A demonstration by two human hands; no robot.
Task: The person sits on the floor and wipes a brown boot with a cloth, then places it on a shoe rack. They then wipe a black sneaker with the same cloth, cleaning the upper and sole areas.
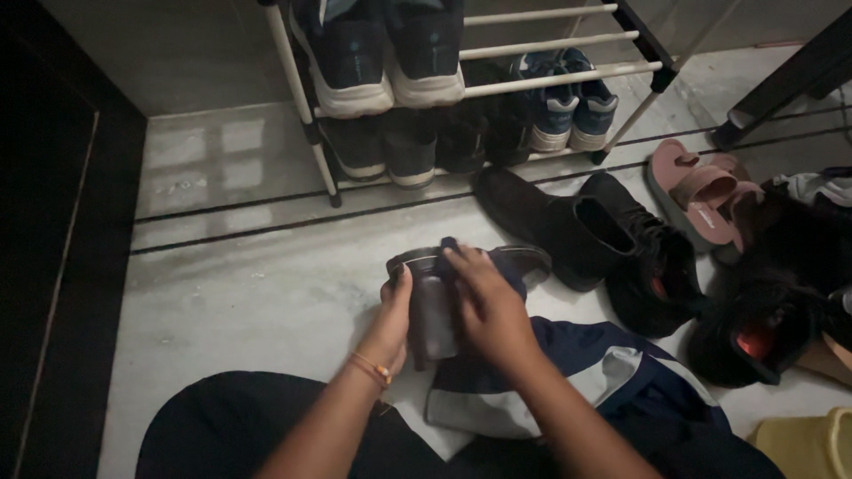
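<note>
left hand (390,328): wrapped around the side of a dark shoe (435,306), holding it up just over the lap, in front of the shoe rack (550,44)
right hand (484,302): closed on a dark blue cloth (510,270), pressing it on the shoe's top
shoe rack: white bars, sneakers (382,53) on the upper shelf, more pairs underneath
floor (248,293): pale marble; black boots (568,226) and pink sandals (701,191) sit right of the rack
lap: blue and grey garment (577,377) draped right under the shoe

Hidden and cut-off parts

The right hand (486,306) covers much of the dark leather shoe (435,302); the yellow plastic object (812,443) is cropped at the corner; lower-shelf shoes (461,133) are lost in shadow.
</note>
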